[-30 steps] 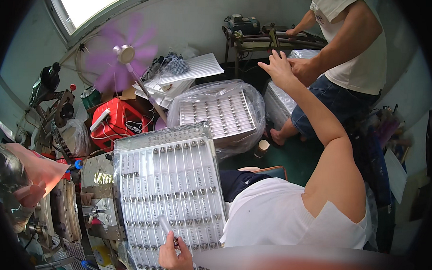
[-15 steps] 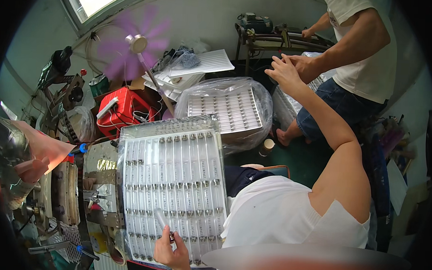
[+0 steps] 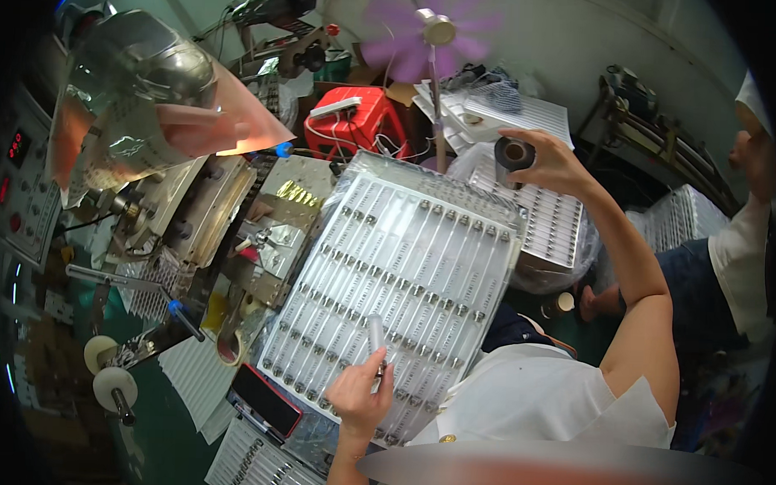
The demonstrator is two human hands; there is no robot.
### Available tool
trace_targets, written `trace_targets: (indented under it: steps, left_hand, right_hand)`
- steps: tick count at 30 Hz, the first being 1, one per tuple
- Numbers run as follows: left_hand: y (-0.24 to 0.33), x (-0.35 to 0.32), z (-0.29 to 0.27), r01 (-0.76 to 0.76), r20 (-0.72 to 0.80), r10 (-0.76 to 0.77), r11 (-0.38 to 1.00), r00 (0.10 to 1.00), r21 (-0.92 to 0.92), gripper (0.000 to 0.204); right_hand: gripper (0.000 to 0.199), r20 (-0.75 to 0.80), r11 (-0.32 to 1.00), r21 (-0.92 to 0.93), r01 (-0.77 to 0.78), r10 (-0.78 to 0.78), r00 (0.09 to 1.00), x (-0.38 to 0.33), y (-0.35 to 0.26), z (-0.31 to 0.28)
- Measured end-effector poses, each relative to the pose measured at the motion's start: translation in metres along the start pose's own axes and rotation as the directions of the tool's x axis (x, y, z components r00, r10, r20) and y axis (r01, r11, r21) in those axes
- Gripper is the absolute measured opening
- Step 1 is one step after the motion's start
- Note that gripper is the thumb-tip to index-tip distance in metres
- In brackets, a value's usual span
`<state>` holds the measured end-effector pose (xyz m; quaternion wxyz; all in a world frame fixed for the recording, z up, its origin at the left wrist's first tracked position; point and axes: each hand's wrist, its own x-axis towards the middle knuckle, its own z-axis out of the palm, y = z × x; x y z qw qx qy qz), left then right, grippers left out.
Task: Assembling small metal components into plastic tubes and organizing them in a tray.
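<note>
- The left hand [image 3: 359, 395] pinches a small clear tube [image 3: 375, 334] between its fingers, holding it just over the near end of the tray [image 3: 491, 216].
- The clear plastic tray lies tilted across the person's lap, with rows of tubes in its grooves.
- The right hand [image 3: 551, 161] is raised beyond the tray's far corner, closed around a dark roll [image 3: 514, 152].
- A red box [image 3: 358, 126] and a purple fan [image 3: 430, 30] stand behind.
</note>
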<state>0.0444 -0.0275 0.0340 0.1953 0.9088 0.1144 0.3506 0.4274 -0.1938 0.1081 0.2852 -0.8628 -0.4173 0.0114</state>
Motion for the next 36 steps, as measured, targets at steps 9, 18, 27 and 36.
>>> trace_targets:
  steps: [9, 18, 27, 36]
  left_hand:
    - [0.019, -0.027, 0.007, 0.327, -0.063, -0.325, 0.945, 0.944, 0.015, 0.027]
    - [0.029, -0.023, 0.043, 0.591, -0.139, -0.591, 0.805, 0.795, -0.05, 0.027]
    - [0.021, -0.013, 0.069, 0.646, -0.101, -0.641, 0.762, 0.761, 0.041, 0.028]
    - [0.02, 0.021, 0.085, 0.595, -0.043, -0.596, 0.803, 0.802, -0.025, 0.025]
  right_hand:
    - [0.077, 0.181, 0.709, 0.691, -0.142, 0.02, 0.983, 0.135, 0.036, 0.094]
    - [0.063, 0.349, 0.43, 0.837, -0.338, 0.055, 0.935, 0.184, 0.057, 0.136]
    - [0.074, 0.216, 0.263, 0.924, -0.276, 0.235, 0.948, 0.174, 0.106, 0.129]
    - [0.074, 0.316, 0.263, 0.811, -0.523, 0.554, 0.77, 0.132, 0.232, 0.134]
